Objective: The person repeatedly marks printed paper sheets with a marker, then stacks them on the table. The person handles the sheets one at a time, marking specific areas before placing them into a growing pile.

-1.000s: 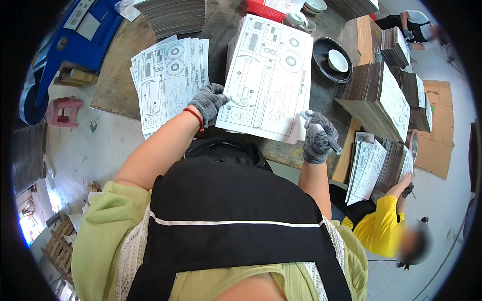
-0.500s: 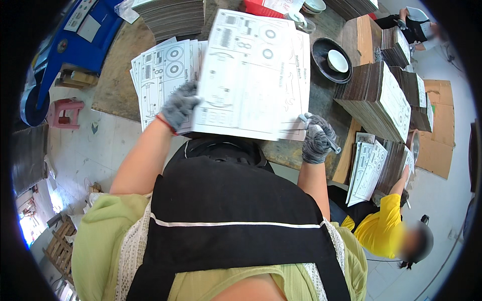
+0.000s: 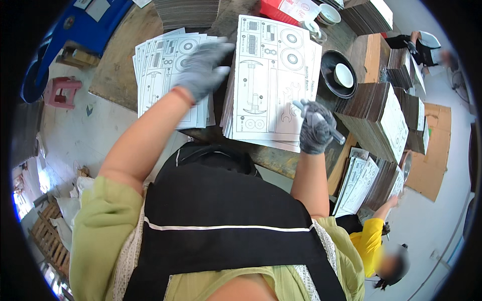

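A grey knit glove covers my left hand (image 3: 205, 69), which is over the right side of a fanned pile of printed sheets (image 3: 154, 83). Its fingers stretch out to the right, slightly blurred, with nothing in them. To the right, a taller stack of printed sheets (image 3: 271, 83) bears line drawings of hammers, wrenches and rings. At that stack's lower right corner, my gloved right hand (image 3: 316, 133) is closed around a grey rod-like tool (image 3: 337, 135). One end of the tool sticks out past the little-finger side; the other shows by the thumb.
A black dish (image 3: 329, 75) holding a white bowl (image 3: 343, 75) sits right of the sheets. Tall board stacks (image 3: 369, 120) line the right side, and another stack (image 3: 186, 14) stands behind. A person in yellow (image 3: 369, 241) works at lower right. A pink stool (image 3: 63, 92) stands left.
My left hand has let go of the sheet, which now lies on the right-hand stack, and has moved up and away from it. My right hand keeps its hold on the tool.
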Demonstrator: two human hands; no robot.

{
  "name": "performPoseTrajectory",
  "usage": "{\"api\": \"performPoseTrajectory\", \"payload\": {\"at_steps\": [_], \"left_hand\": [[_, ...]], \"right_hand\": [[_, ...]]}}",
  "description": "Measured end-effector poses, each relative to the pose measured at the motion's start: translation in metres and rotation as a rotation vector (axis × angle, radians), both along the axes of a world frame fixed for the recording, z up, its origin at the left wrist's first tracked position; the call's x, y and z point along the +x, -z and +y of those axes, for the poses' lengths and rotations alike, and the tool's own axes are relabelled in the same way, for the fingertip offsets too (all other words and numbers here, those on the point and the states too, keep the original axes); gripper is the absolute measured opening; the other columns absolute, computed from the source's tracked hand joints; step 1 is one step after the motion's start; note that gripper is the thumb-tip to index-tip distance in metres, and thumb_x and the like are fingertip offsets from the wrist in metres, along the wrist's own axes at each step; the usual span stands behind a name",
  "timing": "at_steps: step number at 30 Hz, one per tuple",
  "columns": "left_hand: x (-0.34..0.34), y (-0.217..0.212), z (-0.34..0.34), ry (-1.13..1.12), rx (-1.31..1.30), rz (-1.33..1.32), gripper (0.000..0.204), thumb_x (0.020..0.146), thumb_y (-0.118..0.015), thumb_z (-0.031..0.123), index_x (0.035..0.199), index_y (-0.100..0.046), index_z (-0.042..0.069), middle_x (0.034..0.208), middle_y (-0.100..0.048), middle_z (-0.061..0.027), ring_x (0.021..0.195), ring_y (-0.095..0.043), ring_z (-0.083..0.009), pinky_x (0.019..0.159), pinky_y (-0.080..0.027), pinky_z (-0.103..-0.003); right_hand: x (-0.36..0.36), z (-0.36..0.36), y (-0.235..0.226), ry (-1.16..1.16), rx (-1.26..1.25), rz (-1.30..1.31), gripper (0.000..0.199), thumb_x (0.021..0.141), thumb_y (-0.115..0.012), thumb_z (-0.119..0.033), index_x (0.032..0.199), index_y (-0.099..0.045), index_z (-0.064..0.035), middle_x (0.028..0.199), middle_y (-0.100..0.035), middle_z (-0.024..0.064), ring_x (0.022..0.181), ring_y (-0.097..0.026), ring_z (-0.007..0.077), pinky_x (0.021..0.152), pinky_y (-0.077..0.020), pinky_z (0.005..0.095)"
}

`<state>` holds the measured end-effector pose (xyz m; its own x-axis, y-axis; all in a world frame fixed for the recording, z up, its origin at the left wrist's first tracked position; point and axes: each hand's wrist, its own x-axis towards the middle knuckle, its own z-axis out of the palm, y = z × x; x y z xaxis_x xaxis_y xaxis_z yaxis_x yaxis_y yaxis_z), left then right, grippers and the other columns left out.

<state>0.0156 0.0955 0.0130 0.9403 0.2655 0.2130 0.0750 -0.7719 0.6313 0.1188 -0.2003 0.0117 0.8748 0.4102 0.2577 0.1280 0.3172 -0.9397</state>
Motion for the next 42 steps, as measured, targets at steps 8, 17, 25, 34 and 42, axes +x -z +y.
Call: {"api": "performPoseTrajectory", "payload": {"at_steps": [8,17,25,34,42], "left_hand": [[0.096,0.035,-0.056,0.132,0.444,0.304,0.048,0.093,-0.036,0.034,0.138,-0.037,0.015,0.143,-0.035,-0.0090,0.133,-0.030,-0.0259,0.112,-0.015,-0.044],[0.094,0.031,-0.060,0.138,0.422,0.348,0.048,0.090,-0.042,0.025,0.138,-0.037,0.017,0.143,-0.036,-0.0093,0.133,-0.031,-0.0251,0.111,-0.016,-0.044],[0.098,0.034,-0.065,0.077,0.484,0.397,0.050,0.091,-0.042,0.023,0.140,-0.032,0.021,0.146,-0.030,-0.0062,0.135,-0.027,-0.0239,0.113,-0.014,-0.043],[0.097,0.064,-0.033,-0.414,0.127,0.038,0.059,0.077,-0.066,0.031,0.126,-0.046,0.005,0.129,-0.047,-0.0181,0.119,-0.045,-0.0281,0.102,-0.033,-0.038],[0.055,0.099,0.091,-0.575,-0.288,0.167,0.027,0.081,-0.065,0.027,0.097,-0.059,0.005,0.084,-0.062,-0.0072,0.072,-0.055,-0.0165,0.070,-0.047,-0.031]], "right_hand": [[0.070,0.087,0.042,-0.305,0.392,0.101,0.018,0.075,-0.060,-0.014,0.071,-0.058,0.0027,0.064,-0.053,0.0088,0.061,-0.052,0.0215,0.081,-0.0469,0.0455],[0.012,0.083,0.032,-0.096,0.048,0.010,0.020,0.077,-0.059,-0.016,0.076,-0.060,0.0032,0.073,-0.055,0.0073,0.068,-0.052,0.0166,0.074,-0.0455,0.0310],[-0.096,-0.014,0.006,-0.012,-0.728,-0.395,0.023,0.083,-0.058,-0.022,0.093,-0.064,-0.0021,0.102,-0.065,0.0150,0.088,-0.065,0.0240,0.070,-0.0512,0.0314],[-0.080,-0.032,-0.010,-0.085,-0.085,0.051,0.029,0.077,-0.061,-0.022,0.059,-0.047,-0.0037,0.061,-0.047,0.0070,0.062,-0.047,0.0208,0.076,-0.0457,0.0449],[-0.079,-0.047,-0.012,0.143,-0.034,-0.011,0.030,0.074,-0.060,-0.023,0.073,-0.061,0.0076,0.072,-0.060,0.0145,0.076,-0.058,0.0276,0.083,-0.0453,0.0439]]}}
